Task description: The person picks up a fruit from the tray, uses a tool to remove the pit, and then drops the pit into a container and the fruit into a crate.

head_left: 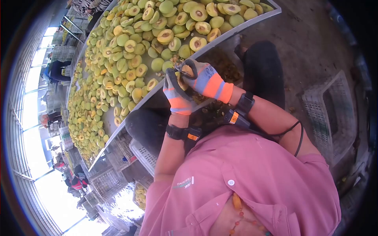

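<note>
Both my hands wear striped orange and grey gloves with dark fingers, and they meet just over the near edge of a table heaped with fruit. My left hand (176,95) is closed around a yellowish peach half (182,83), mostly hidden between the gloves. Against it presses my right hand (208,82), its fingers curled. Something small and dark pokes out at its fingertips, but its kind cannot be made out. Close beyond the gloves lie green-yellow peach halves (157,64), several with brown stone hollows facing up.
The metal table (252,23) has a raised rim. Beneath my hands, brown scraps (226,69) lie in a container between my knees. A white plastic crate (334,114) stands at right, with more crates (108,183) at left. Other people (59,70) are in the left background.
</note>
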`<state>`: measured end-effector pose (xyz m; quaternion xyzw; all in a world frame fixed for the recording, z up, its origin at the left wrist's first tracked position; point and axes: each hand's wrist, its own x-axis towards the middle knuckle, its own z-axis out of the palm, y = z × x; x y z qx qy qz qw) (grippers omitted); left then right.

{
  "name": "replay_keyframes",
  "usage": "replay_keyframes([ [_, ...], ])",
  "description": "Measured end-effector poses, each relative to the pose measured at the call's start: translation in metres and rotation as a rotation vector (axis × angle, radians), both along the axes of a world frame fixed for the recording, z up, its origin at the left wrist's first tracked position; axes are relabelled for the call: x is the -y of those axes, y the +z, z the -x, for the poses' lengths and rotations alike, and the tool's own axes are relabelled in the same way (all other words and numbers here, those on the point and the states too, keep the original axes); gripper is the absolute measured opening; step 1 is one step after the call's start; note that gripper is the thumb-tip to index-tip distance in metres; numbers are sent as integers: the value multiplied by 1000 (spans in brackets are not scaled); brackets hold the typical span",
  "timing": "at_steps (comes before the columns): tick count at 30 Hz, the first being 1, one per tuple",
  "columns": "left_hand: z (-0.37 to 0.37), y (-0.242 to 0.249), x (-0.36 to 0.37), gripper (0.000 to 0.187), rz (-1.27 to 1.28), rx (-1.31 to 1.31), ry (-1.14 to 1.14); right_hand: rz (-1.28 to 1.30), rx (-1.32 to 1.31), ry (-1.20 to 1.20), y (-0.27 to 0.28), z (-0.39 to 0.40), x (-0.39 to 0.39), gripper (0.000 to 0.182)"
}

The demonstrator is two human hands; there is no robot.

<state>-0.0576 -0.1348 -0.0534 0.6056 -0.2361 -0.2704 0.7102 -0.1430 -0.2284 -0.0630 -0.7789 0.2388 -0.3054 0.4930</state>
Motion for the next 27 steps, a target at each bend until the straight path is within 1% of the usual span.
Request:
replay_keyframes([
  [1,-1,-1,1,34,79,-298,27,-23,13,67,-2,0,2,32],
  [3,-2,-9,-5,38,-104,199,16,-71,43,207,-6,-1,5,29],
  [5,-9,-14,-10,31,-171,349,16,-519,57,342,-13,1,-9,27],
  [6,-14,-4,-9,26,-141,247,21,-742,63,405,-15,4,-14,25],
  [7,-17,7,-7,28,-109,147,30,-755,52,388,-12,6,-17,25],
  [9,-13,28,-7,29,-164,671,46,-781,33,358,-3,8,-18,24],
  [11,-19,25,-7,30,-243,1125,72,-948,-9,345,5,11,-12,24],
  [12,-18,25,-6,30,-214,1031,55,-1038,-28,330,5,12,-10,24],
  [14,-12,23,-4,30,-158,837,23,-1011,-75,342,2,13,-8,24],
  [16,0,32,-1,31,-103,435,40,-976,-107,352,-2,11,-6,24],
  [18,1,30,-1,32,-79,232,40,-940,-113,351,-2,10,-7,24],
  [20,-7,18,0,33,-81,230,20,-938,-165,349,5,13,-3,24],
  [21,-7,18,-1,33,-108,322,14,-937,-191,348,10,15,-2,24],
  [23,-6,20,-1,31,-162,507,1,-922,-148,394,6,16,-2,24],
  [24,-6,20,-2,30,-147,442,-3,-915,-126,418,13,17,-2,24],
  [26,-4,18,-3,29,-115,310,-9,-1028,-204,427,27,25,1,22],
  [27,-3,17,-3,26,-138,364,-15,-1083,-245,433,35,28,2,21],
])
